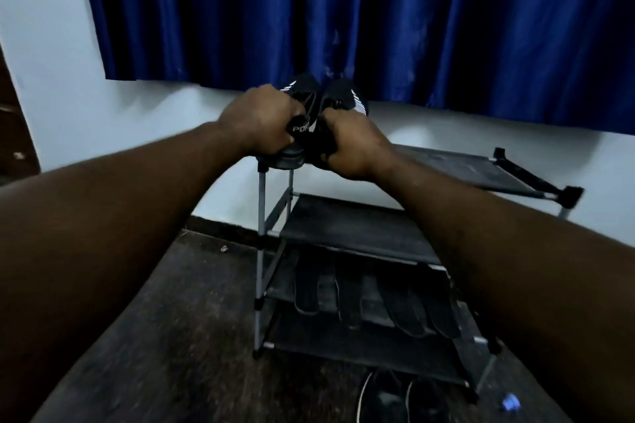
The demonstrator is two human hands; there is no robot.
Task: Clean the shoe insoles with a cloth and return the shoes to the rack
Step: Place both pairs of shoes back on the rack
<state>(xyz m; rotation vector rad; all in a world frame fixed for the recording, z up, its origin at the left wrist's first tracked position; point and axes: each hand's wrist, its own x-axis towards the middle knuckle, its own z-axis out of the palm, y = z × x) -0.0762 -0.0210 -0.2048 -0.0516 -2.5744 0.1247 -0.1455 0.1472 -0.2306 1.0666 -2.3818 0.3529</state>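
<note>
Over the rack's top shelf (464,166), left hand (261,124) and right hand (350,148) each clamped a grip on one black shoe (342,94), seemingly to shelve the pair.

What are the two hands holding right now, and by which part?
One black shoe each, gripped at the heel end: the left hand holds the left shoe, the right hand the right shoe, at the top of the rack.
</note>
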